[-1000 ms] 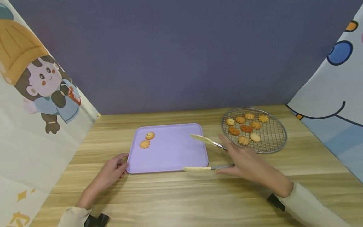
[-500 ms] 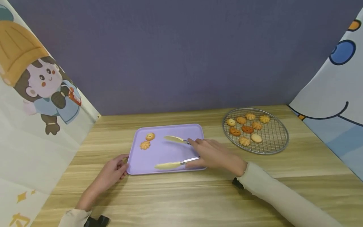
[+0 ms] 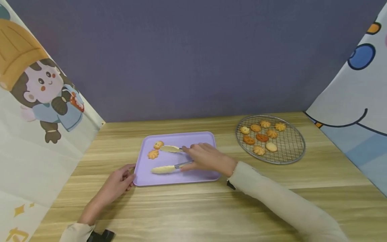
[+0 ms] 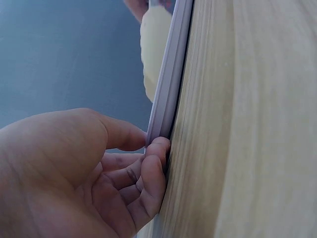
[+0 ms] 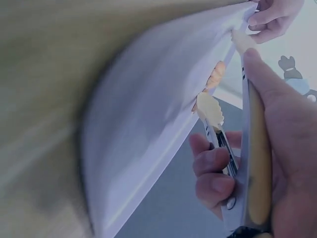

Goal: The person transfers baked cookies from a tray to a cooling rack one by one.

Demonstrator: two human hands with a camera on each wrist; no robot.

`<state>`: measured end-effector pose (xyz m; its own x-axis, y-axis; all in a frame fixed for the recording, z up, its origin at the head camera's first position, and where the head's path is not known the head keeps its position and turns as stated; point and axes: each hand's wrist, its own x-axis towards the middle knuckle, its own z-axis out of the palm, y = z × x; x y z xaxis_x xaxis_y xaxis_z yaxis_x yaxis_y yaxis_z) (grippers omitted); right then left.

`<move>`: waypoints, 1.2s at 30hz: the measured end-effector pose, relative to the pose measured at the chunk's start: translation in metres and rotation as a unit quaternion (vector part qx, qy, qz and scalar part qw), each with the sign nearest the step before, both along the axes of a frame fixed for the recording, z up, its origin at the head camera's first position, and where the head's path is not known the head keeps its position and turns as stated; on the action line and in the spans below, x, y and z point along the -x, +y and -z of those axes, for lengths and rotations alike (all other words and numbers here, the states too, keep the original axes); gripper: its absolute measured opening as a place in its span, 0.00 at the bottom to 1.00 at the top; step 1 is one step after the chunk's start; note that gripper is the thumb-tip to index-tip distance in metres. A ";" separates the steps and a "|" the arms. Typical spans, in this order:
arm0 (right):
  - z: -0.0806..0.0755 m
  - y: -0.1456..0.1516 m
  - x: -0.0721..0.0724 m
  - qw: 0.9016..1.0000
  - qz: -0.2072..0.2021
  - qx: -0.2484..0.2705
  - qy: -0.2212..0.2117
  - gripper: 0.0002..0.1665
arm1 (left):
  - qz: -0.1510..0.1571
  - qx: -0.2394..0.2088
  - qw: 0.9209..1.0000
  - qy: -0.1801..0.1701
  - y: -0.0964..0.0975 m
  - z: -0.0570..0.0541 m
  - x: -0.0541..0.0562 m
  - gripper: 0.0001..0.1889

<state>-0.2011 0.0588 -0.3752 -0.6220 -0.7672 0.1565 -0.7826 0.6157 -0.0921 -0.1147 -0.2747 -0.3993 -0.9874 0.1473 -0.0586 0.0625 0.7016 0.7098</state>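
Note:
My right hand (image 3: 207,157) grips a pair of tongs (image 5: 257,163) with cream tips and metal arms. The tongs' arms are spread apart over the purple tray (image 3: 193,139), with nothing between the tips. Their far tip is right beside a round face cookie (image 3: 158,145); a flower-shaped cookie (image 3: 153,154) lies just in front of it on the tray. My left hand (image 3: 116,181) pinches the tray's near left corner, thumb on the rim and curled fingers below, as the left wrist view shows.
On the right stands a round wire rack (image 3: 290,148) bearing several cookies (image 3: 261,137) of different shapes. A dark wall panel (image 3: 196,67) rises behind the wooden table (image 3: 181,211), and printed sheets flank it on both sides.
My right hand has moved left with the spread tongs, from between the rack and the tray to over the tray near its cookies. The left hand stays at the tray's corner.

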 end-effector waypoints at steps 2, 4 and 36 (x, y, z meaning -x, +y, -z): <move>-0.001 -0.006 0.003 1.000 -0.005 0.006 -0.001 0.41 | 0.002 -0.002 1.000 0.000 0.000 -0.001 0.000 0.24; -0.002 -0.012 0.006 1.000 -0.007 0.011 -0.002 0.36 | 0.001 -0.002 1.000 -0.001 0.000 -0.001 0.000 0.24; -0.006 -0.030 0.009 1.000 0.006 -0.001 0.001 0.23 | -0.004 0.004 1.000 -0.011 0.002 -0.003 0.000 0.23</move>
<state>-0.2104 0.0288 -0.3691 -0.6308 -0.7602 0.1555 -0.7754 0.6251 -0.0896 -0.1142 -0.2731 -0.3965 -0.9868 0.1397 -0.0819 0.0417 0.7080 0.7050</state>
